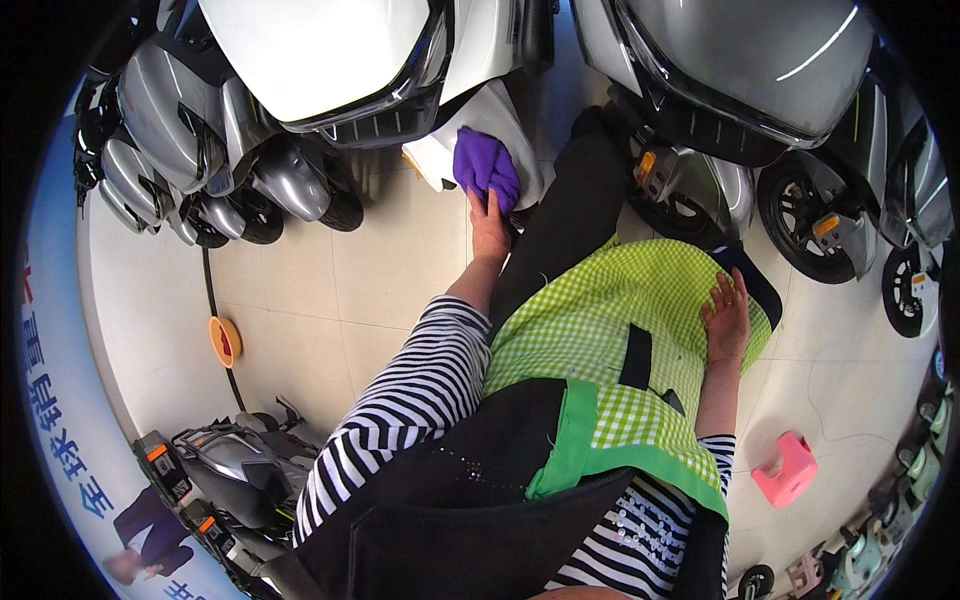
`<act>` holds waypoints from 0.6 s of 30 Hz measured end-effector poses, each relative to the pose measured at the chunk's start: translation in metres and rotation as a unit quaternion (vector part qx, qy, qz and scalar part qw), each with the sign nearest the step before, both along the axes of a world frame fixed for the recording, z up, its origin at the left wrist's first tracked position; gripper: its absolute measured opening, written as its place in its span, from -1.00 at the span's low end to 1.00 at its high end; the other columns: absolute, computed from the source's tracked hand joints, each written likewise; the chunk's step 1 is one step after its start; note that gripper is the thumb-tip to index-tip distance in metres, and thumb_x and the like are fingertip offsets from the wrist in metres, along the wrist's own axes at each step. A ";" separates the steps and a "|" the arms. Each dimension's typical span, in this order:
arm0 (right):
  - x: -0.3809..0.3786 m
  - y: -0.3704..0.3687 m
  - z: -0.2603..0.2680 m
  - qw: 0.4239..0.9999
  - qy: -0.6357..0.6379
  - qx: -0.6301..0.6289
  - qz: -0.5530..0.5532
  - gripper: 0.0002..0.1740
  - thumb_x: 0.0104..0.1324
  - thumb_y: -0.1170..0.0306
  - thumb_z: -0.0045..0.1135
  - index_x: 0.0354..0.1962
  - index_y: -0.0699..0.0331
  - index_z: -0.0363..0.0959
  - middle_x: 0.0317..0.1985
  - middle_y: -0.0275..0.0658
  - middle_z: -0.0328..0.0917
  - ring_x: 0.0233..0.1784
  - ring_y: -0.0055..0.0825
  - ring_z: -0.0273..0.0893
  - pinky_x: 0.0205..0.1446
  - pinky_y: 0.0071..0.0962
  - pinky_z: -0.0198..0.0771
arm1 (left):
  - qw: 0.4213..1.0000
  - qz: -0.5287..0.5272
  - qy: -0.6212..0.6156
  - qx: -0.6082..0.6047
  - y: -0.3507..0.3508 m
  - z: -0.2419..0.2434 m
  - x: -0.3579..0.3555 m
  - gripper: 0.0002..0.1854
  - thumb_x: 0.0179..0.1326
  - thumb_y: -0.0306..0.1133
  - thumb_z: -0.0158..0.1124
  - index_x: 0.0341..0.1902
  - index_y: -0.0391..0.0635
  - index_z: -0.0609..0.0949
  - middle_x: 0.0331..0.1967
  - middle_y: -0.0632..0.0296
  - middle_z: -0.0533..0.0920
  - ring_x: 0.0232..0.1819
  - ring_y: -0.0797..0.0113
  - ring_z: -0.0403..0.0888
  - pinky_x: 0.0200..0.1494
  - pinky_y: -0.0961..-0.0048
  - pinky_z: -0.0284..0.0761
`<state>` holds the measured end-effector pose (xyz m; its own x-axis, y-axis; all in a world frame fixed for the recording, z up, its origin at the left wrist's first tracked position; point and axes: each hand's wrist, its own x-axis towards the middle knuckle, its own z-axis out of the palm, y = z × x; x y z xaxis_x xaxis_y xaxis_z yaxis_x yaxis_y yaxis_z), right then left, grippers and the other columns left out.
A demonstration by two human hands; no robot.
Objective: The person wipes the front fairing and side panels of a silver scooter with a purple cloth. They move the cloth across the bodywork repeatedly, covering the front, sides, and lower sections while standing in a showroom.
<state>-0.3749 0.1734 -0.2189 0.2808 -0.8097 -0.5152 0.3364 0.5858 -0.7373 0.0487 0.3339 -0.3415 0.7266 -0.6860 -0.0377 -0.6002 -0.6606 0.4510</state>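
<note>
My left hand (490,234) reaches forward, with its fingers on a bunched purple cloth (486,169). The cloth lies against the pale front fender (510,112) of a white scooter (330,56); part of my grip is hidden by the cloth. On my right, over the thigh, my right hand (727,319) rests on the green checked apron (637,285) with its fingers apart and nothing in it.
A grey scooter (750,60) stands ahead on the right, its black front wheel (806,214) beside others. Silver scooters (172,112) line the left. An orange basin (225,341) is by the left wall. A pink plastic stool (787,471) stands on the tiled floor (397,277).
</note>
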 end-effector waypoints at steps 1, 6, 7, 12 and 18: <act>0.002 0.000 0.001 1.000 0.002 0.004 0.002 -0.30 0.41 0.12 0.08 0.42 0.11 0.14 0.22 -0.29 0.43 0.06 -0.57 0.46 0.03 -0.50 0.41 | 0.999 -0.006 0.029 0.016 0.007 -0.003 -0.003 -0.23 0.16 -0.61 0.11 0.49 0.10 0.24 0.55 -0.17 -0.06 0.38 -0.31 0.23 0.39 0.05 0.31; 0.004 -0.001 0.003 1.000 0.011 0.008 0.008 -0.29 0.39 0.10 0.08 0.41 0.12 0.15 0.22 -0.27 0.42 0.06 -0.56 0.45 0.03 -0.49 0.40 | 0.997 -0.035 0.065 0.015 0.013 0.007 0.008 -0.34 0.15 -0.57 0.14 0.37 0.12 0.40 0.37 -0.12 0.30 0.24 -0.26 0.43 0.25 0.10 0.45; 0.004 -0.001 0.003 1.000 0.007 0.005 0.011 -0.29 0.38 0.10 0.09 0.41 0.12 0.15 0.23 -0.27 0.42 0.06 -0.56 0.45 0.04 -0.49 0.40 | 0.997 -0.048 0.053 -0.018 0.009 0.015 0.011 -0.35 0.14 -0.56 0.15 0.36 0.12 0.42 0.34 -0.12 0.33 0.23 -0.26 0.44 0.24 0.09 0.47; 0.000 0.001 0.000 1.000 0.010 -0.003 0.011 -0.26 0.35 0.09 0.13 0.40 0.13 0.17 0.25 -0.26 0.41 0.07 -0.56 0.45 0.06 -0.48 0.40 | 0.987 -0.051 -0.041 -0.150 -0.032 0.058 0.062 -0.38 0.12 -0.54 0.15 0.34 0.05 0.47 0.22 -0.18 0.44 0.15 -0.25 0.50 0.20 0.07 0.49; 0.002 -0.002 -0.001 0.999 0.022 0.020 0.013 -0.29 0.36 0.14 0.14 0.39 0.14 0.19 0.20 -0.26 0.47 0.05 -0.55 0.49 0.04 -0.48 0.42 | 0.972 -0.023 -0.234 -0.014 -0.121 0.056 0.155 -0.45 0.26 -0.32 0.10 0.37 0.04 0.45 0.43 -0.06 0.30 0.39 -0.09 0.32 0.41 0.06 0.25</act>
